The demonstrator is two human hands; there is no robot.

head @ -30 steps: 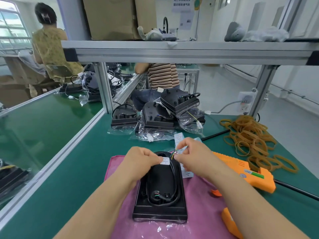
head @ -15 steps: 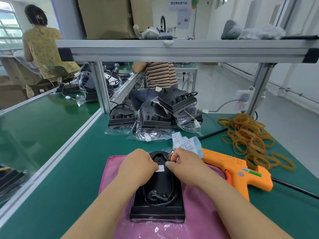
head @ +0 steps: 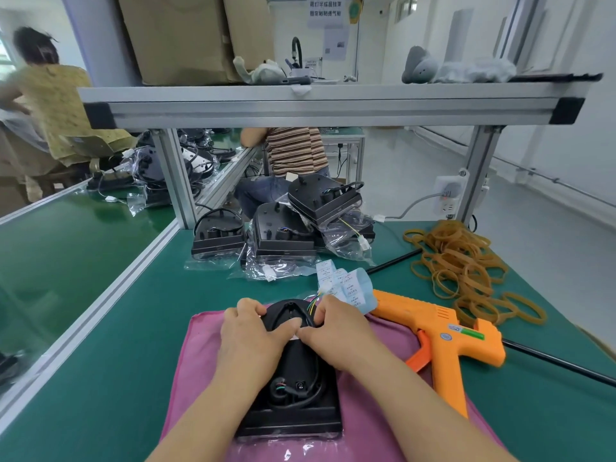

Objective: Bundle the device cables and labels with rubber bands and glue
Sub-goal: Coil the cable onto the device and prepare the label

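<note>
A black device (head: 293, 405) lies back-up on a pink cloth (head: 200, 361) in front of me, its black cable (head: 293, 393) looped inside the recess. My left hand (head: 253, 331) and my right hand (head: 333, 328) meet over its upper middle, thumbs pressing a small white label (head: 294, 337) down against the cable. My right fingers curl over the cable's coloured wires (head: 313, 303), which end at a white connector. A blue sheet of white labels (head: 350, 288) lies just beyond my right hand. An orange glue gun (head: 443, 338) lies to the right, and a heap of rubber bands (head: 466, 271) behind it.
Several bagged black devices (head: 283, 235) are stacked at the back of the green mat by the aluminium frame post (head: 173, 178). The glue gun's black cord (head: 560, 361) runs off right. A wall socket (head: 450, 195) hangs on the right post. People sit at benches beyond.
Both hands dropped from above the device's top end onto its back, bringing the white label and the wires down against the cable. The camera tilted slightly.
</note>
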